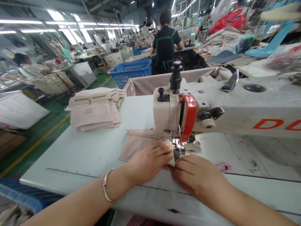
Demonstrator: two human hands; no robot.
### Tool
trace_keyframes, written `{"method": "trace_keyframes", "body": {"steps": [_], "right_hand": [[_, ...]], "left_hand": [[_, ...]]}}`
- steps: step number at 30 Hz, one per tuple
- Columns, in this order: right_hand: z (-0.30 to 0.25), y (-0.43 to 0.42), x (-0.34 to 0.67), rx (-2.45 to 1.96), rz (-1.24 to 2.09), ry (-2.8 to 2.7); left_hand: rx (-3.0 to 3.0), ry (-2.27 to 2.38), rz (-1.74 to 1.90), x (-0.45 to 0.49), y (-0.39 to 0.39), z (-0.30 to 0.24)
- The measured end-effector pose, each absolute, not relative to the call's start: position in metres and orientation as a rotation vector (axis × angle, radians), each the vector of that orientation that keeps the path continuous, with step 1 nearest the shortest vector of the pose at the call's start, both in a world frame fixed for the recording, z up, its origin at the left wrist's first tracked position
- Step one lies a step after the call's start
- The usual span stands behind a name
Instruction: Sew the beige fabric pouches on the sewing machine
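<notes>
Beige fabric panel lies, in the head view, at nine o'clock from the sewing machine's presser foot. Left hand presses it, fingers extended; right hand curls at its near corner, pinch uncertain. Uneven pressure could skew stitching.

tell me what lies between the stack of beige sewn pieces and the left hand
In the head view: a strip of white tabletop, then the beige fabric panel, partly under the left hand.
</notes>
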State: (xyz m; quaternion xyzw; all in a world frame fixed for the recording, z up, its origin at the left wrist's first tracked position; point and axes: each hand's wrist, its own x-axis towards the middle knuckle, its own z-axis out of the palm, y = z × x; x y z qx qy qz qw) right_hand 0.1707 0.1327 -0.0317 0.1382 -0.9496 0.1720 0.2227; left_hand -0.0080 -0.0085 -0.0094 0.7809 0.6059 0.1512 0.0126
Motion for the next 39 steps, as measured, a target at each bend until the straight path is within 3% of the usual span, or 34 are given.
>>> {"method": "trace_keyframes", "body": {"steps": [29,39], "right_hand": [[-0.024,0.141,0.176,0.258,0.596,-2.676],[-0.03,0.144,0.167,0.1,0.445,-2.668]], "left_hand": [[2.462,1.802,0.791,-0.002,-0.014,-0.021],[2.429,1.853,0.669,-0.023,0.0,-0.02]]}}
